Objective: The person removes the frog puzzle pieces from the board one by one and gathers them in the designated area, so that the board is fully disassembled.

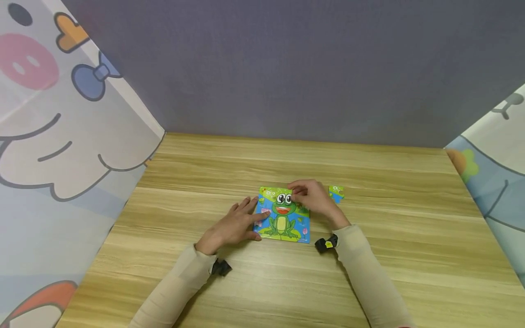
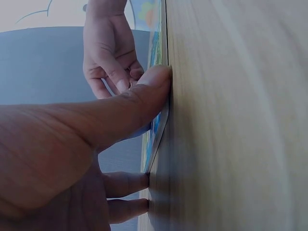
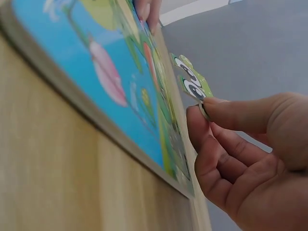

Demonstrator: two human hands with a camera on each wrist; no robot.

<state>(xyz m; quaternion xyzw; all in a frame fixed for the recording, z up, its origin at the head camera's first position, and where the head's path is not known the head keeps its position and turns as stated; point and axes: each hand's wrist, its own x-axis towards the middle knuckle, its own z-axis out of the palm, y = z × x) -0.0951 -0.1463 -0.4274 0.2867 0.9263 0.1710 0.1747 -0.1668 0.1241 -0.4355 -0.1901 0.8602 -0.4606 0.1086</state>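
A square frog jigsaw puzzle (image 1: pixel 281 226) lies flat on the wooden table, with blue, green and pink lotus colours. My right hand (image 1: pixel 315 197) is over its upper right part. Between thumb and forefinger it pinches a puzzle piece (image 3: pixel 193 83) with the frog's two eyes, held tilted just off the board in the right wrist view. My left hand (image 1: pixel 233 228) rests at the puzzle's left side with fingers spread. Its forefinger lies on the picture, and its thumb (image 2: pixel 139 94) presses the near edge in the left wrist view.
Right of the puzzle, beyond my right wrist, lies a loose green and blue puzzle piece (image 1: pixel 336 192). A grey panel (image 1: pixel 295 73) rises along the table's far edge. Cartoon-printed walls (image 1: pixel 82 150) stand at both sides of the wooden table (image 1: pixel 270 282).
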